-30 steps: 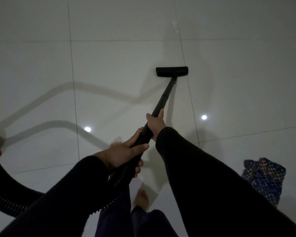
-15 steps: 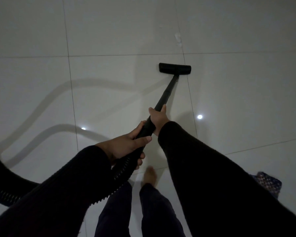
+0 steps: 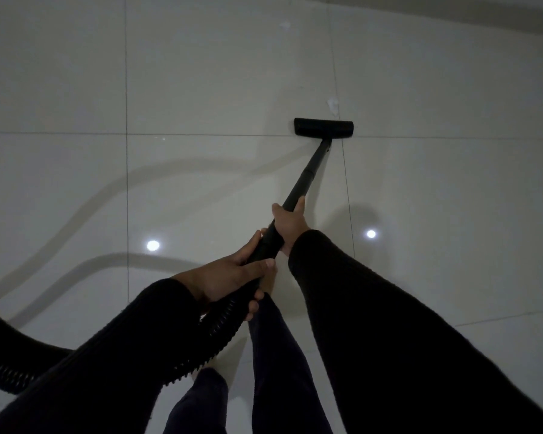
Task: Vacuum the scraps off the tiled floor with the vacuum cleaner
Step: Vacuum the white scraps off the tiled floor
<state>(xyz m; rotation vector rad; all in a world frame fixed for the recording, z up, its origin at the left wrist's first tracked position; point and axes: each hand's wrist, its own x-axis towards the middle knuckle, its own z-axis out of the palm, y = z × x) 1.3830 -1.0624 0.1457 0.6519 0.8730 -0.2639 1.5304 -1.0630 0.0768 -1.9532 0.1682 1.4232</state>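
I hold a black vacuum wand [image 3: 308, 177] with both hands. My right hand [image 3: 290, 223] grips the tube higher up; my left hand [image 3: 232, 277] grips the handle where the ribbed hose [image 3: 213, 333] joins. The flat black floor head [image 3: 323, 127] rests on the white tiled floor [image 3: 201, 89] across a grout line. A small white paper scrap [image 3: 333, 104] lies just beyond the head, slightly right. Another faint white scrap [image 3: 285, 25] lies farther away.
The hose loops off to the left edge [image 3: 0, 368]. My legs in dark trousers [image 3: 276, 371] stand below the hands. Two ceiling lights reflect on the glossy tiles [image 3: 152, 245]. A wall base runs along the top right [image 3: 483, 14].
The floor head has been pushed forward to just short of the white scrap. I have stepped forward, and the patterned cloth at the right has dropped out of view.
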